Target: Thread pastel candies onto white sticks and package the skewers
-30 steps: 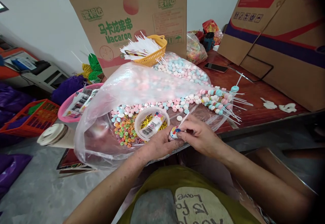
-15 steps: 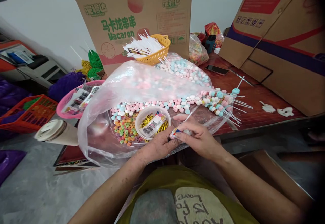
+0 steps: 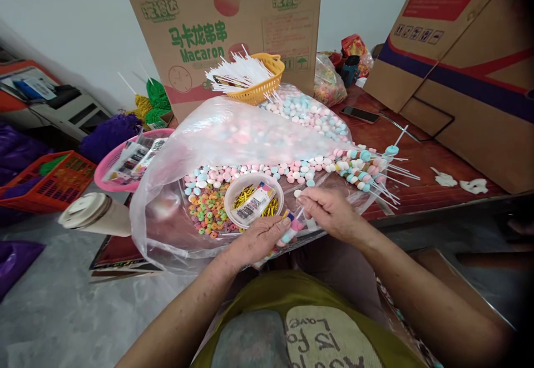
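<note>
Packet of sweets now shows more fully, at the bowl's four o'clock; the left hand grips it. The right hand, shifted towards one o'clock, pinches its white stick, so work seems centred there.

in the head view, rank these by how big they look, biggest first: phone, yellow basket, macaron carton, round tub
1. macaron carton
2. yellow basket and round tub, too alike to rank
3. phone
</note>
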Available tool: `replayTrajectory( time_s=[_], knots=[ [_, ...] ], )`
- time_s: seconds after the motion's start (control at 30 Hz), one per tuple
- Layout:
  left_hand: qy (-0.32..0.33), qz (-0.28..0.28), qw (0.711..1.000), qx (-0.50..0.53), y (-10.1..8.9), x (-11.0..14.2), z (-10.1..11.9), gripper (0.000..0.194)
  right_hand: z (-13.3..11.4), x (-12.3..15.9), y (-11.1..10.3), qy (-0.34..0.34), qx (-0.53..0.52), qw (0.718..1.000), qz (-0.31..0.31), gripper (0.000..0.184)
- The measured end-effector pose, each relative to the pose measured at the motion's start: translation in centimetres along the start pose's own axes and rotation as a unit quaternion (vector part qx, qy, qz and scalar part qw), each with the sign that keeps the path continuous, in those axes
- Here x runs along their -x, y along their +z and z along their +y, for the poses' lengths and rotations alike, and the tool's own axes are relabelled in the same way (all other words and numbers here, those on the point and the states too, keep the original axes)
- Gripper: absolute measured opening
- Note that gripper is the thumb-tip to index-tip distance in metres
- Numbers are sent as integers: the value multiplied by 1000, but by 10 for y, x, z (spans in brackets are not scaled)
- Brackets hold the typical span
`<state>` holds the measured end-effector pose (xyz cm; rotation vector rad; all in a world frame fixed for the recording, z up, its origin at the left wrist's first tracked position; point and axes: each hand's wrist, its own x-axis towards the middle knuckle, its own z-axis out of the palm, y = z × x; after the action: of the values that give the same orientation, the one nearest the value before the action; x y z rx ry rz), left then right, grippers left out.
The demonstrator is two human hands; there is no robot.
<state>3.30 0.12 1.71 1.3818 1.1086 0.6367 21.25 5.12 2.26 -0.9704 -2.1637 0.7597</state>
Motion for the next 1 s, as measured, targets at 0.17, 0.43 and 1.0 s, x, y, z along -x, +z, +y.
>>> replayTrajectory(
  time_s=[0.17, 0.43, 1.0],
  knots=[
    [-5, 30, 999, 35, 5, -3, -6, 46, 8, 3, 8, 63, -120, 989, 56, 22],
    [14, 73, 997, -27, 4, -7, -10, 51, 3, 19, 27, 125, -196, 969, -81, 22],
    [-46, -99, 994, 2, -24, 0, 2, 37, -17, 14, 21, -249, 321, 911, 69, 25]
  ],
)
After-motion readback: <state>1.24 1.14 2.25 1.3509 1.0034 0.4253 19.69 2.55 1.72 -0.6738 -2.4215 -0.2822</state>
